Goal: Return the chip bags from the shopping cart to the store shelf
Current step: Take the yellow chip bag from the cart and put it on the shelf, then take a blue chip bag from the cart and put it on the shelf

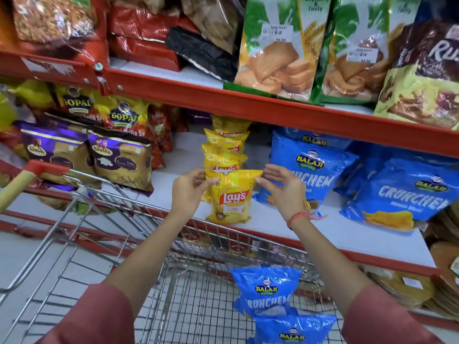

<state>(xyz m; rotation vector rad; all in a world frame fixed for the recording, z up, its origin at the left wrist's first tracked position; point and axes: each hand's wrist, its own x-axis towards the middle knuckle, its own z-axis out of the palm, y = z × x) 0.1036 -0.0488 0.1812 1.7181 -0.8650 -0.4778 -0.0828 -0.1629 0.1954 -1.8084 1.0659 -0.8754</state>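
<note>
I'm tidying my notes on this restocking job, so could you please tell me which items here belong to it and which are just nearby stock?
Part of the job:
- yellow Lay's bag, held at its top corners by left hand and right hand
- two blue Balaji bags in the shopping cart
- white shelf

Just nearby:
- Gopal packs
- purple-and-gold bags
- rusk packets

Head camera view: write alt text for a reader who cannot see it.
Both hands, left and right, stand a yellow Lay's bag at the front of a row of matching bags on a store shelf. Below, two blue Balaji bags lie in the shopping cart.
</note>
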